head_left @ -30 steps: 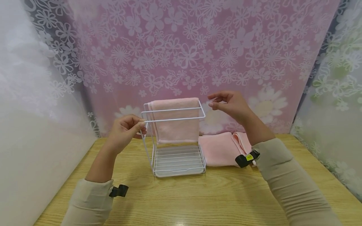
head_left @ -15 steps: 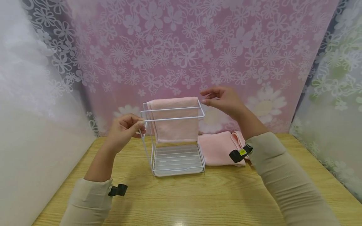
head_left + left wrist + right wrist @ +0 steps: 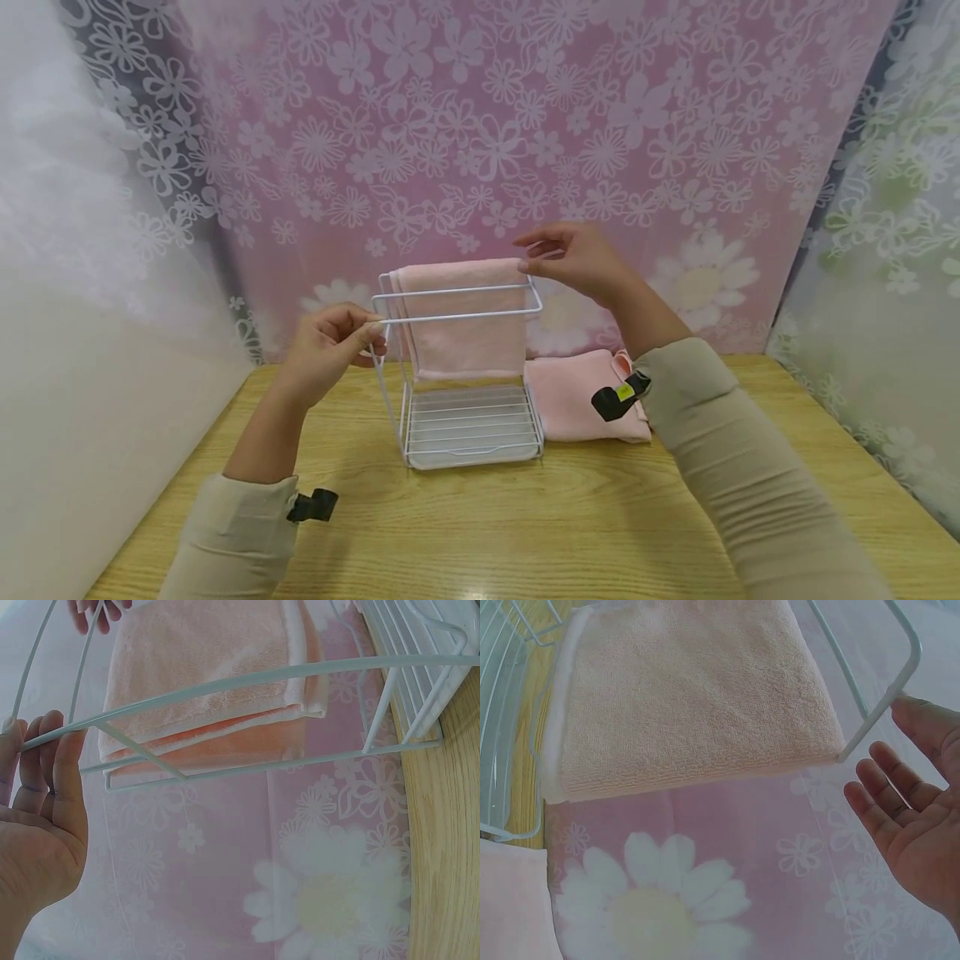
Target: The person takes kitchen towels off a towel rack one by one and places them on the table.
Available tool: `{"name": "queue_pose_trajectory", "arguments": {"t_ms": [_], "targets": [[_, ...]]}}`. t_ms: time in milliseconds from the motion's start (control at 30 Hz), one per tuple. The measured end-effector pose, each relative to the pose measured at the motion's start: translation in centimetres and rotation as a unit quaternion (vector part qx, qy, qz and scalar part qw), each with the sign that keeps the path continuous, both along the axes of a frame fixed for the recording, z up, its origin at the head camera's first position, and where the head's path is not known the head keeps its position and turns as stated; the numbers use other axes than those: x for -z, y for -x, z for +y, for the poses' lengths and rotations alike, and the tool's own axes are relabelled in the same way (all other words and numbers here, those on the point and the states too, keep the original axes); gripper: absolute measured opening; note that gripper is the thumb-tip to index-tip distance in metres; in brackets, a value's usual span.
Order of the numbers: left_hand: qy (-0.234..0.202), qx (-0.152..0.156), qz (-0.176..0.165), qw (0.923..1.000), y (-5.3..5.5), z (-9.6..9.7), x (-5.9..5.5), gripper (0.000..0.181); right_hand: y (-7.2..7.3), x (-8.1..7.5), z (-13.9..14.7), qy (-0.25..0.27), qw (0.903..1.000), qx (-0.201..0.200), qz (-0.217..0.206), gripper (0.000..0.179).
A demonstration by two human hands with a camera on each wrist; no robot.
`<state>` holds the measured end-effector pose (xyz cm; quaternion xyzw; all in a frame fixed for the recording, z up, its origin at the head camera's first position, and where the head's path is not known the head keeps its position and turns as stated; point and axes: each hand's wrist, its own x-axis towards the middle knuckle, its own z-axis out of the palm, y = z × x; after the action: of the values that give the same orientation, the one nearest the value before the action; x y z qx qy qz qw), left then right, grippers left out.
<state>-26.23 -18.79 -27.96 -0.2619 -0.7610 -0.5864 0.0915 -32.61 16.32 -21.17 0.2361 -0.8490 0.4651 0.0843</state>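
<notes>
A white wire rack (image 3: 465,317) stands on the table, with a folded pink towel (image 3: 468,346) hanging over its rear top bar. My left hand (image 3: 326,346) pinches the rack's front left upper corner between thumb and fingers; the left wrist view shows its fingers (image 3: 69,776) curled at the wire. Over at the upper right end of the rack is my right hand (image 3: 577,258), its thumb close to the towel's top corner. In the right wrist view the right hand (image 3: 922,802) has its fingers loosely bent, with the thumb tip at the wire; contact is hard to tell.
A second folded pink towel (image 3: 581,400) lies on the wooden table (image 3: 480,533), right of the rack. A pale tray (image 3: 472,429) sits in the rack's base. Behind hangs a pink flowered curtain (image 3: 465,117), with pale sheets at both sides.
My right hand has moved left, from apart from the rack to the hanging towel's top right corner. The left hand keeps its pinch and the rack stays put.
</notes>
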Motion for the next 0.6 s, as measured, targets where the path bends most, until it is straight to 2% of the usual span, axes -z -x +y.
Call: {"name": "queue_pose_trajectory", "arguments": {"t_ms": [600], "targets": [[0.001, -0.003, -0.002, 1.0, -0.1, 0.1, -0.1, 0.011, 1.0, -0.1, -2.2, -0.041, 0.9988, 0.023, -0.012, 0.033]]}}
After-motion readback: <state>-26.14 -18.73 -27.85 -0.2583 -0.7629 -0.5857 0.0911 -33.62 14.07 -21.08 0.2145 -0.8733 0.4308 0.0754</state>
